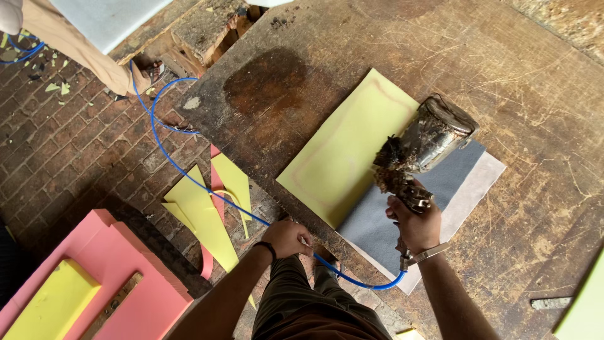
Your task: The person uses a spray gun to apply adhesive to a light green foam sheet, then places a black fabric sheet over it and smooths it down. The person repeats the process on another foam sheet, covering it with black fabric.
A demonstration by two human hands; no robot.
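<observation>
My right hand grips a grimy metal spray gun with a big cup on top, held over a grey sheet on a worn wooden table. A yellow foam sheet lies beside the grey one, with a faint sprayed band near its edges. A pale sheet sticks out under the grey one. My left hand is closed around the blue air hose at the table's near edge. The hose runs from the gun's base down and away across the brick floor.
Yellow and pink foam offcuts lie on the brick floor. Pink and yellow foam blocks sit at lower left. Another person's leg and sandalled foot stand at upper left. A dark stain marks the table.
</observation>
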